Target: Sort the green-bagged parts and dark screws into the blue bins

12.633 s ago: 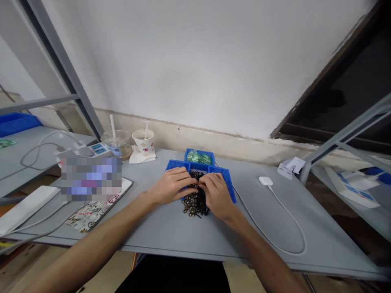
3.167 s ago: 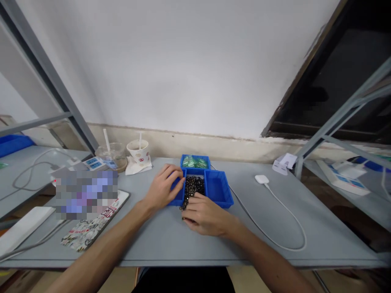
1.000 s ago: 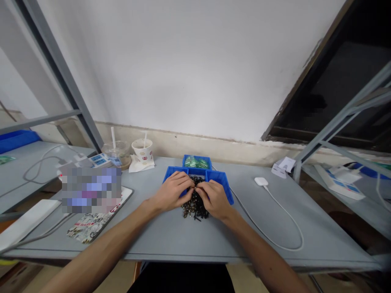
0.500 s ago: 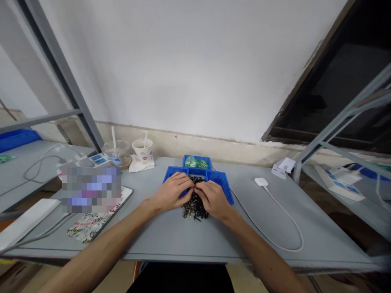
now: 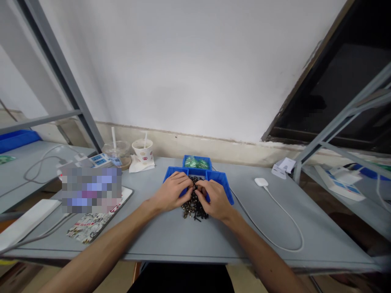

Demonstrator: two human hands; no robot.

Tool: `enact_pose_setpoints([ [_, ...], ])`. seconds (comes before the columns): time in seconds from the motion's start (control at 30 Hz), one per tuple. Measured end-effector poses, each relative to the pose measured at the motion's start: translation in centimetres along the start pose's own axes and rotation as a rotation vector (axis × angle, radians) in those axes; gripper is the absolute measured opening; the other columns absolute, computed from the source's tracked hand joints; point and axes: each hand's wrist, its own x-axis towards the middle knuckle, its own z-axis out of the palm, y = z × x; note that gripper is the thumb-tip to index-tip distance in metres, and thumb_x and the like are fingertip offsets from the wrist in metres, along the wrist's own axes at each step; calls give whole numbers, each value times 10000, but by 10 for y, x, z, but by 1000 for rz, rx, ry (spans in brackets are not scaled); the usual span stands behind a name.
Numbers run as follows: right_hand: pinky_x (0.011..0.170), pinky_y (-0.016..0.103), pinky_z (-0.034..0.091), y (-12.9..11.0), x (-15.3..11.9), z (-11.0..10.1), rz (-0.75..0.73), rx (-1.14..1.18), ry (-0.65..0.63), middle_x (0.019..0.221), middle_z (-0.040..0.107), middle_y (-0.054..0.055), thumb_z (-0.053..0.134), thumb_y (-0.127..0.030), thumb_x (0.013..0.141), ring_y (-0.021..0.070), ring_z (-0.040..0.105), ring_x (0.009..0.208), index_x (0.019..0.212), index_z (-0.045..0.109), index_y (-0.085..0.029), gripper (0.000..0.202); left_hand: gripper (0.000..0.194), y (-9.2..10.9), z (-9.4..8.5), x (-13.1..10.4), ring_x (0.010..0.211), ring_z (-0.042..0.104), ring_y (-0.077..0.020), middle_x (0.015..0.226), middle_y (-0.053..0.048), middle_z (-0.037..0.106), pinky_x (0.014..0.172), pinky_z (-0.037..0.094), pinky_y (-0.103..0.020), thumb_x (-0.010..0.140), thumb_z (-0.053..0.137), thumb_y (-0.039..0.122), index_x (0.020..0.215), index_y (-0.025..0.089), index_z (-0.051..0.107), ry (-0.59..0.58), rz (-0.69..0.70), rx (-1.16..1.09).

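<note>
Over a heap of small dark and brassy metal parts, which look like screws [image 5: 192, 209], my two hands meet fingertip to fingertip. My left hand [image 5: 174, 191] is pinched, thumb against fingers, at the left of the heap. From the right, my right hand [image 5: 215, 198] pinches in the same way. Whatever small piece sits between the fingertips is too small to name. Behind and under the hands stands a blue divided tray [image 5: 219, 177], partly covered by them; more dark parts lie in its middle compartment. A smaller blue bin [image 5: 197, 157] behind it holds green-looking packets [image 5: 195, 162].
A paper cup [image 5: 142, 150] and a clear plastic cup [image 5: 120, 152], both with straws, stand at the back left. A patterned pad [image 5: 91, 226] and a white bar-shaped box [image 5: 29, 221] lie on the left. On the right are a white charger [image 5: 261, 182] with its cable and a folded paper [image 5: 284, 167].
My hands stay in nearly the same place over the heap. The right fingers have shifted slightly, and the thumb and forefinger show a little more gap between them.
</note>
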Motion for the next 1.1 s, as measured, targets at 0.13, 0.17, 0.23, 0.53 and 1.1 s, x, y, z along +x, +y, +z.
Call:
enact_pose_setpoints([
  [0.13, 727, 336, 457, 1, 0, 3, -27, -27, 3, 905, 723, 43, 520, -141, 1001, 186, 635, 776, 1040, 577, -207, 96, 172, 0, 0, 0, 850, 561, -194, 862, -44, 656, 809, 423, -364, 1006, 430, 214, 926, 186, 580, -5, 5, -11],
  [0.17, 727, 337, 456, 1, 0, 4, -28, -27, 4, 902, 722, 42, 513, -144, 1007, 186, 636, 778, 1034, 578, -208, 95, 172, 0, 0, 0, 852, 565, -193, 868, -45, 658, 813, 425, -364, 1006, 429, 212, 929, 186, 581, -6, 8, -16],
  [0.23, 729, 338, 455, 3, -1, 5, -26, -31, -4, 901, 721, 41, 501, -162, 1022, 188, 638, 779, 1033, 579, -210, 93, 173, -1, 0, 0, 859, 573, -194, 876, -48, 660, 821, 429, -362, 1008, 426, 210, 934, 187, 581, -6, 16, -26],
  [0.53, 709, 342, 445, 7, -2, 6, -56, -56, -27, 866, 725, 47, 422, -215, 1071, 188, 629, 738, 1032, 601, -198, 184, 188, -2, 0, -1, 886, 594, -195, 925, -68, 685, 828, 461, -366, 1018, 440, 224, 977, 178, 617, -6, 29, -57],
  [1.1, 851, 390, 364, 3, 0, -1, -119, -86, -390, 814, 720, 13, 652, -201, 943, 179, 613, 796, 870, 684, -204, 80, 144, -30, 1, -6, 974, 591, -250, 1003, -57, 706, 885, 434, -421, 1004, 522, 259, 957, 201, 645, 160, -364, 214],
])
